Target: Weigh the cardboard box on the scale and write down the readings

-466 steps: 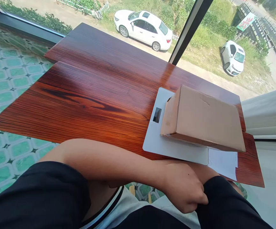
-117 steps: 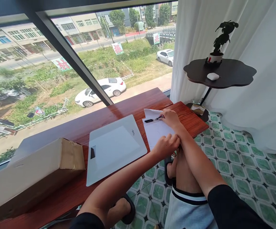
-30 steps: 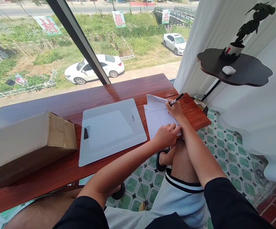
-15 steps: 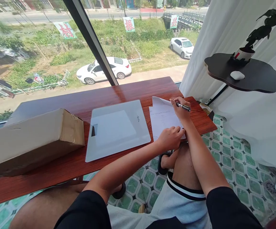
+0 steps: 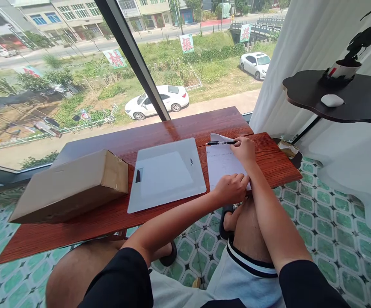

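My right hand [image 5: 244, 149] is closed on a black-and-clear pen [image 5: 221, 143], which lies nearly level across the upper part of a sheet of paper [image 5: 224, 167]. Rows of small dark writing show on the sheet, and its top edge curls up behind the pen. At the lower right of the paper is my left hand [image 5: 232, 188], fingers curled at its near edge, close to my right forearm. Its fingertips are mostly hidden. To the left of the paper, a pale glass-like panel [image 5: 167, 175] with a small dark window lies flat.
A cardboard box [image 5: 69, 186] stands on the left of the red-brown wooden table [image 5: 278, 158]. Beyond the table is a large window with a dark frame bar [image 5: 137, 55]. At the right, a dark side table [image 5: 310, 85] bears a plant pot [image 5: 344, 70] and a white rounded object [image 5: 332, 100].
My right hand has turned, and the pen has swung from pointing right to extending left over the paper. My left hand stays at the sheet's near edge. The view has shifted slightly left.
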{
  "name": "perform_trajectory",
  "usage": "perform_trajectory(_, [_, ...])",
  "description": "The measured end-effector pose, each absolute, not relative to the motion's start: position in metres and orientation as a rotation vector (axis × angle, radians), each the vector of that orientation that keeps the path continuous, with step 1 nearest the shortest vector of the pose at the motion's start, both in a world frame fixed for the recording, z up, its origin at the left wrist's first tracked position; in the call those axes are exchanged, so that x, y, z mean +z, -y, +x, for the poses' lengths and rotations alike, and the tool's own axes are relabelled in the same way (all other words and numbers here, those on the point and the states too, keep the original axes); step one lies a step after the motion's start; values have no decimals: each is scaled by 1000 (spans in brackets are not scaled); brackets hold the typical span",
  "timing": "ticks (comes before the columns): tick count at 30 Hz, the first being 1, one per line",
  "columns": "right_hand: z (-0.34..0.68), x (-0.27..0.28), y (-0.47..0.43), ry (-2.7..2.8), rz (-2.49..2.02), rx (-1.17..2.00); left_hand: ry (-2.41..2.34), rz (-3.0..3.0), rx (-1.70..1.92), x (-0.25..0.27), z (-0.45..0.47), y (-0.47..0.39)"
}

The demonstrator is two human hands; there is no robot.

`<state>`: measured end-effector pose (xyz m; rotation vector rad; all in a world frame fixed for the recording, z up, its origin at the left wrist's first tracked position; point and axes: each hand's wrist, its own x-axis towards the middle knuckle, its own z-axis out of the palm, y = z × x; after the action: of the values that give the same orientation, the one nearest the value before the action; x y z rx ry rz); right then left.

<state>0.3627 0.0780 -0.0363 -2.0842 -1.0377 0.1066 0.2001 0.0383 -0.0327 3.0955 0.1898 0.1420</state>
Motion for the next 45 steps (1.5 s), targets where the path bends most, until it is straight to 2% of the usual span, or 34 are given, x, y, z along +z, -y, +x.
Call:
perform_trajectory(11, [358, -43, -82, 1044, -2148, 141, -36, 3206, 133, -23, 177, -38])
perform_trajectory(17, [351, -38, -82, 1047, -2267, 134, -63, 3302, 348, -9, 126, -43])
perform_trajectory(26, [348, -33, -80, 1030, -2412, 188, -651, 3218, 1015, 49, 42, -79])
perform_trajectory(36, [331, -26, -82, 1015, -2447, -31, -1714, 2722, 1254, 92, -30, -121])
perform_trajectory(45, [322, -27, -85, 1120, -2484, -240, -1925, 2283, 1477, 86, -93, -148])
